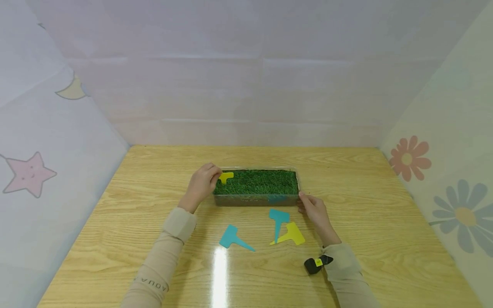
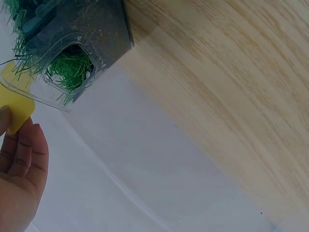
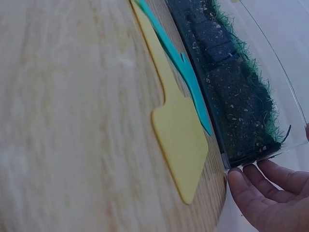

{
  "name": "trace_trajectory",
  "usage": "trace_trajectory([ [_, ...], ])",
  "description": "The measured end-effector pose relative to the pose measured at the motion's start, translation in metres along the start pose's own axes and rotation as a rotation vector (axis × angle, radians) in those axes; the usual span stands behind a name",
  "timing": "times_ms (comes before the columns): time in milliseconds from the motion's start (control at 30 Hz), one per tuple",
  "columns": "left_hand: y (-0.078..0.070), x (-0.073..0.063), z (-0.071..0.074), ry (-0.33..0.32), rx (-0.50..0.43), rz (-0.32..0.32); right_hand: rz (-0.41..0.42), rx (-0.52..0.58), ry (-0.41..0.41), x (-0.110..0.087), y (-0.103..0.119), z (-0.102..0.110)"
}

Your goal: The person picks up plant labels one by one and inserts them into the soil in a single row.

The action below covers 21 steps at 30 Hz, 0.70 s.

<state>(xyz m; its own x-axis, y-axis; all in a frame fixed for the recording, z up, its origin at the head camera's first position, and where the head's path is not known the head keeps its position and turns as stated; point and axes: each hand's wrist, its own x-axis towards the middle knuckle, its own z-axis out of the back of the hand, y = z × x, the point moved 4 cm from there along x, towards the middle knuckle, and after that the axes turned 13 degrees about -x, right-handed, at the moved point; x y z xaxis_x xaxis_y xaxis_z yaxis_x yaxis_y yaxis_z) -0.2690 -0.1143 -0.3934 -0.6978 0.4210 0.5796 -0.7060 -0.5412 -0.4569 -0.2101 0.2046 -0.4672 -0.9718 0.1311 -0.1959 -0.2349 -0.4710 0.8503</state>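
Observation:
At the left end of a clear plastic box filled with green grass and dark soil, my left hand pinches a yellow T-shaped plant label. In the left wrist view, thumb and fingers hold the broad head of this label beside the box rim; its stem points toward the grass. My right hand grips the box's near right corner. The right wrist view shows its fingertips against the box end, the thumb just at the frame's edge.
In front of the box lie a blue label at left, and another blue label overlapping a yellow label at right. A black object with a yellow mark sits by the right cuff. Pale printed walls enclose the wooden table.

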Motion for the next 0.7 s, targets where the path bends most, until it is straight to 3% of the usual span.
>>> trace_trajectory([
  [700,0.0027,-0.0011,-0.0011,0.000,-0.025,0.036,-0.009,0.011,0.004,-0.0013,0.0013,0.0005],
])
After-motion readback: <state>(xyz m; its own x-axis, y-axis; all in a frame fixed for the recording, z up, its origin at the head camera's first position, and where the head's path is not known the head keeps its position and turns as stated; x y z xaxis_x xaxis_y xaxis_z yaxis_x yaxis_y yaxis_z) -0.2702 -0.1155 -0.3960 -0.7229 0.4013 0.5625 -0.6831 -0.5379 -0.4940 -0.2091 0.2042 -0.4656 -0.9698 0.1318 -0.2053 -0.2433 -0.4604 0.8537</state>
